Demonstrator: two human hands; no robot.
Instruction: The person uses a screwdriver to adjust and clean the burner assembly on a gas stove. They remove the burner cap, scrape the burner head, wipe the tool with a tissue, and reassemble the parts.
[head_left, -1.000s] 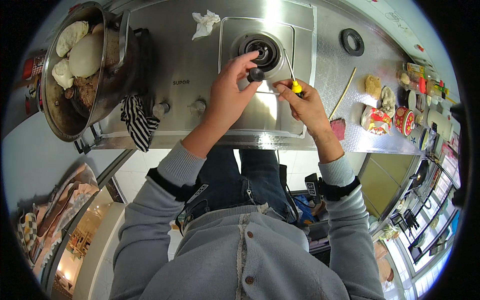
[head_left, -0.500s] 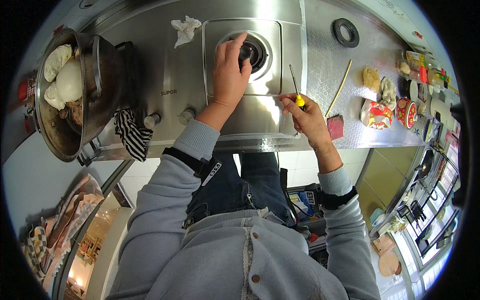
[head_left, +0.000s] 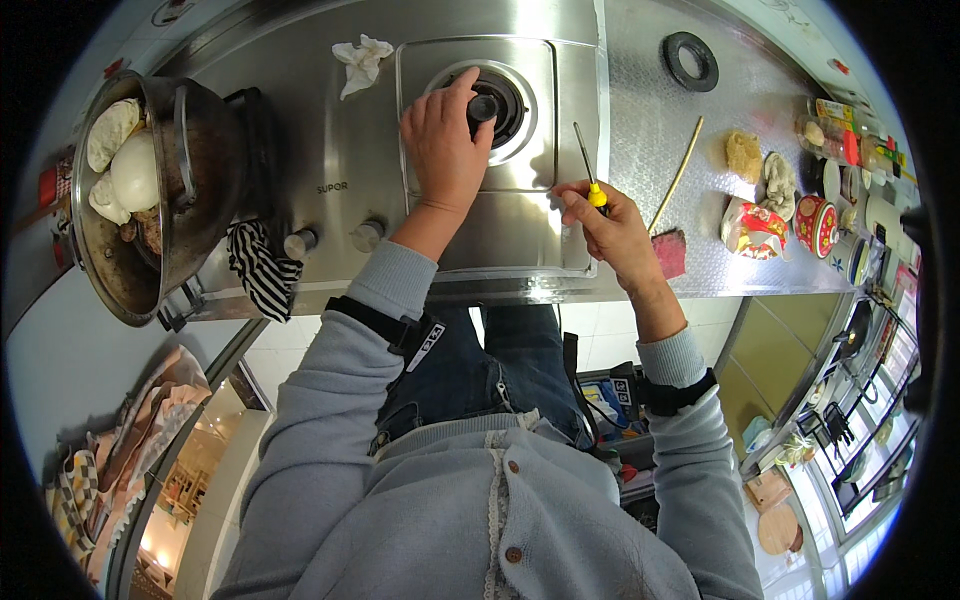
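Observation:
My left hand [head_left: 443, 142] is over the gas burner [head_left: 515, 110] set in the steel stove top. Its thumb and fingers close around a small round black burner cap [head_left: 482, 107], which sits off to the left of the burner's middle. Part of the burner's dark ring is hidden by the hand. My right hand [head_left: 612, 228] grips a screwdriver [head_left: 598, 194] by its yellow and black handle, the metal shaft pointing up and away from me. It hovers by the stove's right edge.
A big pot [head_left: 165, 200] with pale lumps of food stands at left, beside a striped cloth [head_left: 262, 270] and two knobs [head_left: 368, 236]. A crumpled tissue [head_left: 361, 64] lies behind. On the right are a black ring [head_left: 691, 62], a thin stick [head_left: 677, 172], a red pad [head_left: 670, 254] and jars.
My left hand has shifted slightly left and turned, so the black cap between its fingers shows more. The view has moved a little. My right hand keeps the screwdriver in nearly the same place.

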